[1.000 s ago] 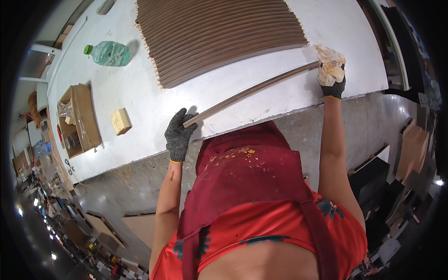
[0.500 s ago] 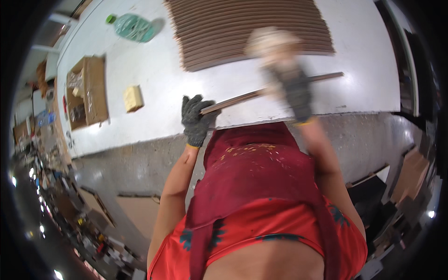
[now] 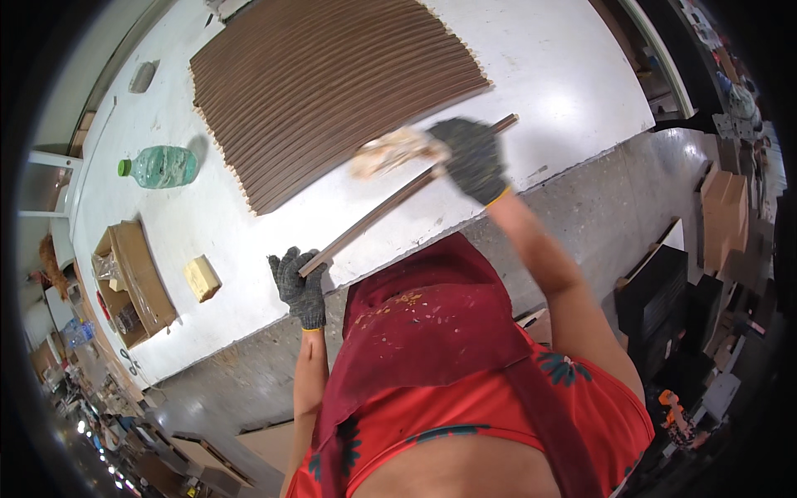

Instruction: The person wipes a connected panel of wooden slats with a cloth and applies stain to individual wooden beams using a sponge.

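White tabletop (image 3: 573,62), one strip (image 3: 368,223), one cloth (image 3: 397,153)

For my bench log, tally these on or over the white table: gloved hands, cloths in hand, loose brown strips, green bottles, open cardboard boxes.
Gloved hands: 2
Cloth in hand: 1
Loose brown strip: 1
Green bottle: 1
Open cardboard box: 1
Total: 6
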{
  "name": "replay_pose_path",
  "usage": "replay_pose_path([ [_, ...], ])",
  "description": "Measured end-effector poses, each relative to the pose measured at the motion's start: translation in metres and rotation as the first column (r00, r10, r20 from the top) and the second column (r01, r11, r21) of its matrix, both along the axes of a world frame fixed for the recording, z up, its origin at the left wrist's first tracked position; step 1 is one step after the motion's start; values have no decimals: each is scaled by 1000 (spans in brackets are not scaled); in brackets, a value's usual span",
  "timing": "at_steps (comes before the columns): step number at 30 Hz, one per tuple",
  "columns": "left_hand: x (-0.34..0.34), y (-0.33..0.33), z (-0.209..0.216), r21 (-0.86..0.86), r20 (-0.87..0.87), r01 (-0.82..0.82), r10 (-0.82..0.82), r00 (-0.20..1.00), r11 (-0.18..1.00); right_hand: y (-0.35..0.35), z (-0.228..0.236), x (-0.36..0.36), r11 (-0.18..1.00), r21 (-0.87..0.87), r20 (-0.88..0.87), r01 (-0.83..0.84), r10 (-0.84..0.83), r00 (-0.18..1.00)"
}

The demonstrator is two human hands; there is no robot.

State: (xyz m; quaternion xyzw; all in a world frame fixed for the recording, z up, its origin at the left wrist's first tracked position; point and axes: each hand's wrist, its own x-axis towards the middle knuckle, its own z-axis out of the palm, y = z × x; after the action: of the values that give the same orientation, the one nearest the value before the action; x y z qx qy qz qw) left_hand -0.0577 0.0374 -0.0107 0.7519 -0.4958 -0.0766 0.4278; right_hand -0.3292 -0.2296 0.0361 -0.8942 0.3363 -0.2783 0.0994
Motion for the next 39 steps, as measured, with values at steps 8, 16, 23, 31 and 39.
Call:
replay_pose_path([
  [8, 10, -4, 30, 137, -44, 94, -89, 995, 986, -123, -42, -204, 679, 53, 140, 733, -731, 668],
  [16, -34, -117, 105, 508, -193, 654, -666, 721, 561, -97, -48, -216, 822, 334, 401, 462, -568, 719],
  [23, -39, -128, 74, 630, -87, 521, -614, 785, 576, -112, 3, -193, 891, 61, -36, 449, -448, 894],
  [31, 4, -3, 144, 262, -441, 222, -88, 893, 939, -70, 33, -60, 947, 264, 515, 185, -301, 803],
  [39, 5, 95, 132, -124, -968, -561, 25, 250, 819, 69, 43, 188, 654, 432, 274, -620, 560, 782],
])
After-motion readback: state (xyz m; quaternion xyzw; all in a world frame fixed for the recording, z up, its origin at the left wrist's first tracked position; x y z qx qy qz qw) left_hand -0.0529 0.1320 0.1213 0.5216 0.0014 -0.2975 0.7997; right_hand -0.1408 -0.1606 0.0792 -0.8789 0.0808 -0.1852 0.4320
